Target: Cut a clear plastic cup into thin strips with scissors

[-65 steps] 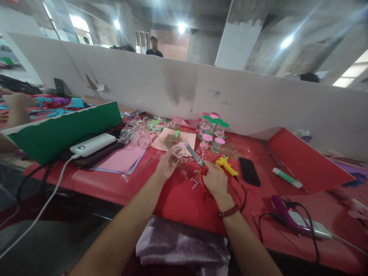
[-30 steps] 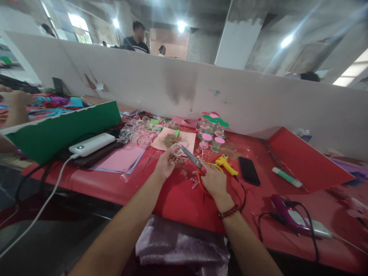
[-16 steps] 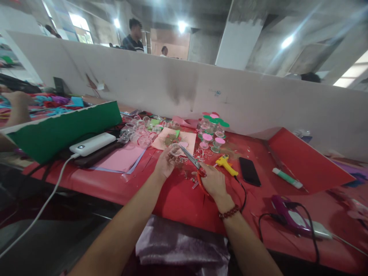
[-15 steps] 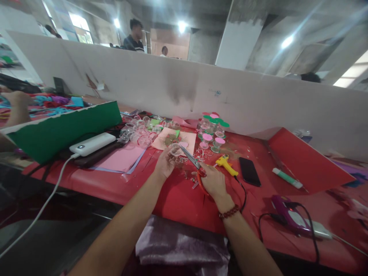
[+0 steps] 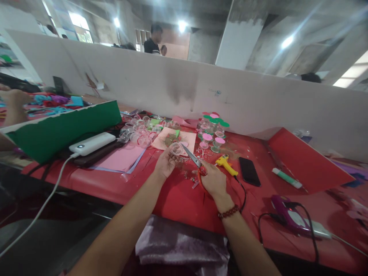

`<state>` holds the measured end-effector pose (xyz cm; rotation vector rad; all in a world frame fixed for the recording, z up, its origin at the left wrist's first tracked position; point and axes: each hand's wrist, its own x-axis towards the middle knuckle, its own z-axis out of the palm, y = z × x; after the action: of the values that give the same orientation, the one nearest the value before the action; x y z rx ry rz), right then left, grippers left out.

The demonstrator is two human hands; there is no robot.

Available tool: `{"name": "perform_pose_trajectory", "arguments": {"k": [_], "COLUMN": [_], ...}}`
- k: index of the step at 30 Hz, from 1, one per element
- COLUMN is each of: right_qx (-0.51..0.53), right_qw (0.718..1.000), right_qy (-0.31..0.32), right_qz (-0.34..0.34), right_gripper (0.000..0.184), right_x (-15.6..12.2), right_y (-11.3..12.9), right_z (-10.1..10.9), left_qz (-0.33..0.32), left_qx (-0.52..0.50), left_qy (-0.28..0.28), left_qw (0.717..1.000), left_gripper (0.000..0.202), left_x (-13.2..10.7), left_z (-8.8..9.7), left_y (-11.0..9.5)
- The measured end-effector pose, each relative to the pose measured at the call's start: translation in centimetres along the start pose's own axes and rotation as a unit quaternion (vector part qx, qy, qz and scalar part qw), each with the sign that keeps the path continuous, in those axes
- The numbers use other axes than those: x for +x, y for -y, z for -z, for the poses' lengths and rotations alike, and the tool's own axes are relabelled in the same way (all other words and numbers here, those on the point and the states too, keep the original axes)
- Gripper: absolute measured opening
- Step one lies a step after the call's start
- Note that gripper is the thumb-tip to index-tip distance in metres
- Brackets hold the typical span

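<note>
My left hand (image 5: pixel 166 163) holds a small clear plastic cup (image 5: pixel 176 148) by its side, above the red table. In my right hand (image 5: pixel 213 178) is a pair of scissors (image 5: pixel 193 156) with red-orange handles, its blades pointing toward the cup's rim. The blades look closed together; whether they touch the cup I cannot tell. Beneath and behind the cup lies a pale pink sheet (image 5: pixel 161 142) with brownish bits and a green scrap on it. Small clippings (image 5: pixel 191 178) are scattered under my hands.
Several clear cups (image 5: pixel 138 130) are heaped at back left; others with pink and green discs (image 5: pixel 220 140) stand at back right. A yellow glue gun (image 5: pixel 227 165), a phone (image 5: pixel 249 171) and a purple power strip (image 5: pixel 291 218) lie rightward. A white power bank (image 5: pixel 92 144) and green board (image 5: pixel 69 130) stand left.
The scissors and my right hand have shifted slightly to the right, and the cup in my left hand has turned a little. Behind the partition, a person has moved to the right.
</note>
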<state>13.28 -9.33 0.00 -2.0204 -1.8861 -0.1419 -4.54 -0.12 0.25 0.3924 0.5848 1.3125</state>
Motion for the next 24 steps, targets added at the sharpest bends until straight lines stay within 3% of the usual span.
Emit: {"name": "perform_pose_trajectory", "arguments": {"k": [10,24], "right_qx": [-0.035,-0.027], "right_qw": [0.999,0.999], "right_qy": [0.003,-0.006], "right_qz": [0.007,0.017], "right_gripper": [0.051,0.046], "right_x": [0.04,-0.01], "right_y": [-0.01,-0.20], "right_z": [-0.15,-0.04], "left_qz": [0.005,0.030], "left_qx": [0.011,0.023], "left_qy": [-0.004,-0.001], "left_qw": [1.000,0.999], "left_gripper": [0.019,0.023], "left_x": [0.39,0.49], "left_z": [0.45,0.75], "left_y": [0.25,0.24]}}
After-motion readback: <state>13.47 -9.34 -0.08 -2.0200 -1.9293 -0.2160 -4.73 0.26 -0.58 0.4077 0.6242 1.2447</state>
